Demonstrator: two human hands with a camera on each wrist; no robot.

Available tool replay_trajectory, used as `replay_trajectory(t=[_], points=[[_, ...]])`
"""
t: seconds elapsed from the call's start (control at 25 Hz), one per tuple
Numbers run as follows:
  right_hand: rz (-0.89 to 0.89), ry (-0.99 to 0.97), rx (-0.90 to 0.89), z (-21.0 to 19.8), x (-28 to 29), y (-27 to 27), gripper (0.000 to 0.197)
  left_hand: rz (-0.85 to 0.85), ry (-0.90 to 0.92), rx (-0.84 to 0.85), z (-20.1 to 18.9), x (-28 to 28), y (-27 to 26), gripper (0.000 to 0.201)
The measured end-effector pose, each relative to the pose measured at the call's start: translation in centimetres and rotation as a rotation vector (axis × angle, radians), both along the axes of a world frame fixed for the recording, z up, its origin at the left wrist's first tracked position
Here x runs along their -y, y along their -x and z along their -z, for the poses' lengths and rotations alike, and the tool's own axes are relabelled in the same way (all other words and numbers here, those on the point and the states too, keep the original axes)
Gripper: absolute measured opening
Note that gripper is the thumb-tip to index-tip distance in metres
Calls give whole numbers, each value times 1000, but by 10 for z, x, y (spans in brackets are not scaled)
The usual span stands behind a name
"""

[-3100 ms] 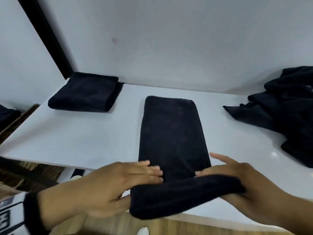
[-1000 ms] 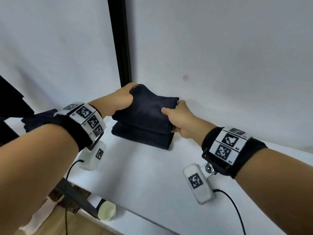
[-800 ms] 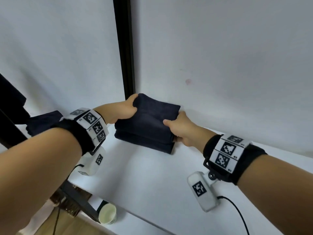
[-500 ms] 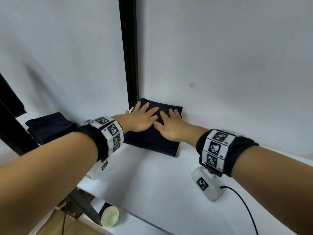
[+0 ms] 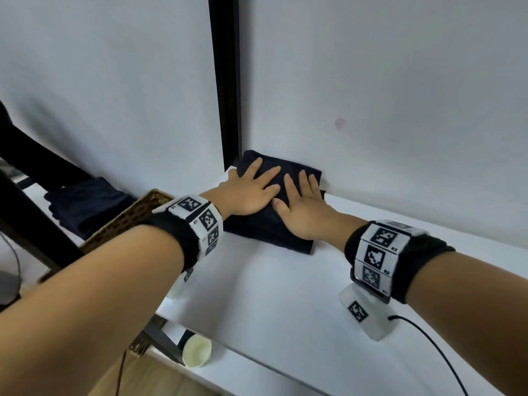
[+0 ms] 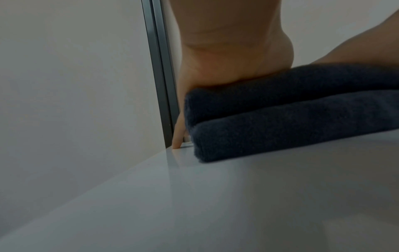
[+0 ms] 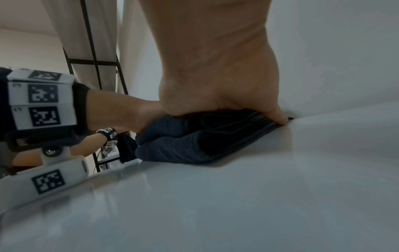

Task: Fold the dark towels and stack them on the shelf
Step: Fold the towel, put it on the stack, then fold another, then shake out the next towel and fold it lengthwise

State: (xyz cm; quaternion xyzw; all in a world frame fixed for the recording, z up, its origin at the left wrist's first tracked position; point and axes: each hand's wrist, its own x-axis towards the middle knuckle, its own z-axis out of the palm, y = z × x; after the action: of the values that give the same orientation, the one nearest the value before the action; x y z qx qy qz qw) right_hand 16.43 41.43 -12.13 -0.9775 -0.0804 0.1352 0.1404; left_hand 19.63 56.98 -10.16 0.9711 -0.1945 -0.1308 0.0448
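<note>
Two folded dark towels (image 5: 274, 230) lie stacked in the back left corner of the white shelf (image 5: 285, 295), against the wall and the black post (image 5: 227, 81). My left hand (image 5: 251, 187) lies flat on the left half of the top towel, fingers straight and spread. Beside it, my right hand (image 5: 303, 207) presses flat on the right half. The left wrist view shows both towel layers (image 6: 291, 112) under my palm (image 6: 226, 68), a fingertip touching the shelf. In the right wrist view my right hand (image 7: 220, 95) bears down on the stack (image 7: 194, 141).
A woven basket (image 5: 125, 221) sits left of the shelf, with more dark cloth (image 5: 83, 204) behind it. A paper cup (image 5: 197, 351) stands below the shelf's front edge. A cable (image 5: 434, 350) trails from the right wrist camera. The shelf stretches rightward, white and bare.
Both hands carried the folded towel to the corner, set it on the other towel and let go. They now press flat on top; my head view has drifted slightly.
</note>
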Motion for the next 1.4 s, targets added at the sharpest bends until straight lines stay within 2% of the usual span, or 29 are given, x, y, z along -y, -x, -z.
replay_trajectory(t=[0.12, 0.28, 0.4, 0.48, 0.6, 0.68, 0.88, 1.0, 1.12, 1.2, 1.28, 1.4], points=[[7, -44, 32, 0, -1, 6, 72, 32, -65, 25, -2, 1, 4, 51], [-20, -149, -49, -15, 15, 35, 77, -163, -40, 6, 2, 1, 10, 57], [-123, -93, -78, -26, 58, 83, 78, -9, -416, 239, -10, 13, 13, 58], [-116, -24, -48, -30, 88, 113, 57, 119, -503, 349, -33, 40, 15, 47], [5, -52, 43, -45, 147, 153, 25, 323, -251, 390, -61, 128, 46, 37], [139, -45, 133, -58, 195, 178, 14, 465, -80, 394, -70, 193, 78, 36], [481, 32, 226, -77, 331, 255, 14, 666, 106, 307, -69, 328, 139, 18], [676, 64, 281, -92, 415, 308, 14, 707, 160, 262, -65, 405, 166, 19], [831, 70, 376, -106, 489, 347, 14, 725, 198, 293, -60, 470, 181, 24], [865, 63, 448, -106, 525, 359, 16, 712, 245, 312, -59, 503, 184, 27], [821, -4, 454, -103, 552, 365, 12, 701, 358, 295, -64, 535, 189, 26], [650, -58, 365, -96, 574, 368, 32, 794, 501, 243, -68, 568, 218, 22]])
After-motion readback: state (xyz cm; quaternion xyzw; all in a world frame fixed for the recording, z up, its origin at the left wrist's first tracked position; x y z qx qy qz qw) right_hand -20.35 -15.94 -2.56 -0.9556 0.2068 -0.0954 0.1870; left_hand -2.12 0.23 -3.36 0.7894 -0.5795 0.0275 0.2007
